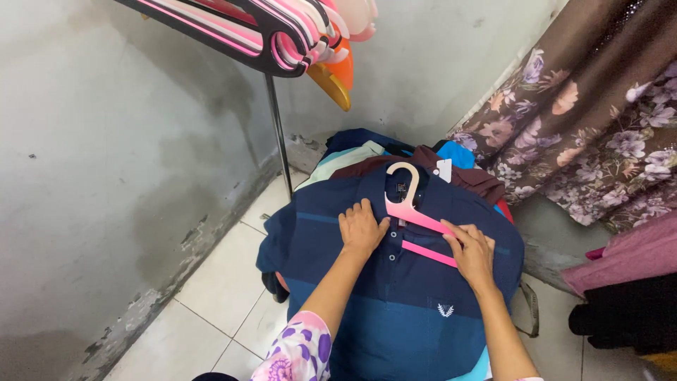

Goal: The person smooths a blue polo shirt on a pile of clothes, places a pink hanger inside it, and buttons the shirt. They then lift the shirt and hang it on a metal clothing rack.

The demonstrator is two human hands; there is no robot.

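Navy striped polo shirt (395, 296) lies front-up on a pile of folded clothes (395, 159), collar toward the wall. Pink hanger (416, 215) sits at the neck opening, hook pointing away, one arm apparently tucked inside the shirt. Left hand (361, 229) open, flat on the chest beside the placket, looks like it pins the fabric so it stays put. Right hand (471, 255) closed on the hanger's arm near the shoulder. Rack pole (278, 134) with spare hangers (282, 35) behind; floral curtain (585, 106) on the right; tiled floor (218, 282).
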